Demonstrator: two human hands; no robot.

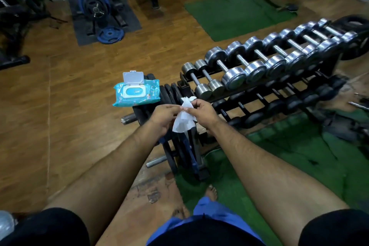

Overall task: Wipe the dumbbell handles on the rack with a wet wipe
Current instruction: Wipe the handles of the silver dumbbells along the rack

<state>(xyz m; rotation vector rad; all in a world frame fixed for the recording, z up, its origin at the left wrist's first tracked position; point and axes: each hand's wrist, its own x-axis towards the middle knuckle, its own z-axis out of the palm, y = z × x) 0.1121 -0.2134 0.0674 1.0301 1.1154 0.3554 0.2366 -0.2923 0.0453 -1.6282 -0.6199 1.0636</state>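
Observation:
A white wet wipe (184, 121) hangs between my two hands in the middle of the view. My left hand (164, 116) pinches its upper left edge and my right hand (202, 112) pinches its upper right part. Just behind them a blue wet wipe pack (137, 92) lies with its white lid flipped up on a stack of black weight plates (169, 94). The dumbbell rack (229, 97) runs off to the right, with several chrome dumbbells (235, 66) on its top row and black dumbbells (289, 104) on the lower rows. Neither hand touches a dumbbell.
A plate tree with black plates and steel pegs (157, 164) stands right below my hands. Green mats (299, 156) cover the floor to the right, wooden floor (60, 106) to the left. A bench and blue plates (109, 35) stand at the back. My bare foot (211, 192) is on the mat.

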